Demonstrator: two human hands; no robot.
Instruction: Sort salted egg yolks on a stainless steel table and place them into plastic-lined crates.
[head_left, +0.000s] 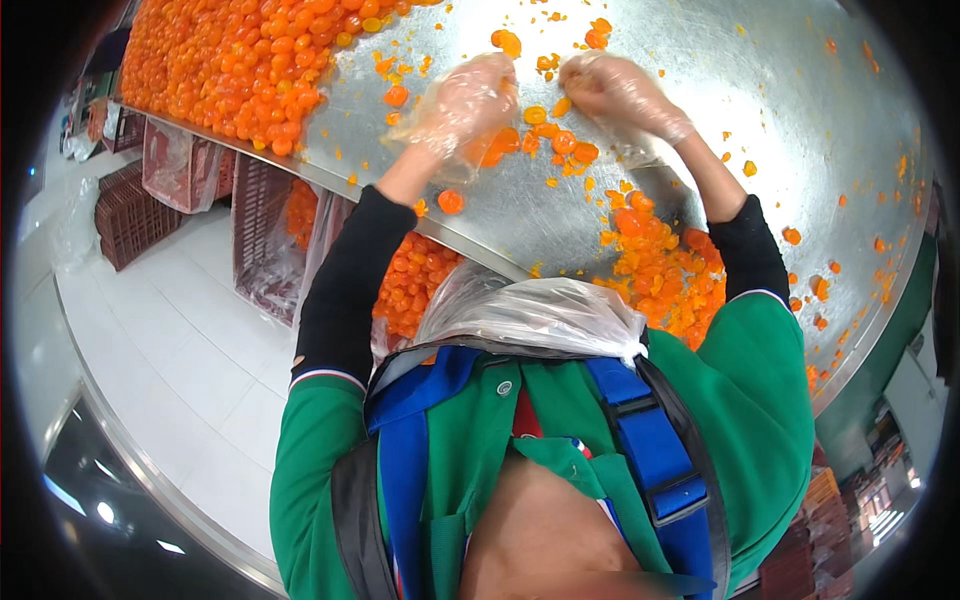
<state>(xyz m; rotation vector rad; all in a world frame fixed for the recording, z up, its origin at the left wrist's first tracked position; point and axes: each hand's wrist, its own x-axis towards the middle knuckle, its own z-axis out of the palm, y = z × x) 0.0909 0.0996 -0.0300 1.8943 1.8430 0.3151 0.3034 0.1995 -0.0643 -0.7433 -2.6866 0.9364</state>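
My left hand (480, 97), in a clear plastic glove, is curled above the metal tabletop (442, 247). Facing it, my right hand (611, 90) is also gloved and has its fingers bent inward. Whether either hand has something in its fingers is hidden. Between and below the hands lie loose orange egg yolks (562, 142), some broken into bits. Just beyond my left hand is another flattened yolk (510, 43). A large heap of round, glossy yolks (232, 67) covers the table's far left. Closer to my body on the right is a pile of crushed yolk pieces (660, 262).
Below the table's left edge, a plastic crate (251, 225) lined with clear film stands near more yolks (416, 281). Further left are a lined crate (176, 161) and a brown crate (131, 217) on the white tiled floor (172, 322). Yolk crumbs dot the table's right side.
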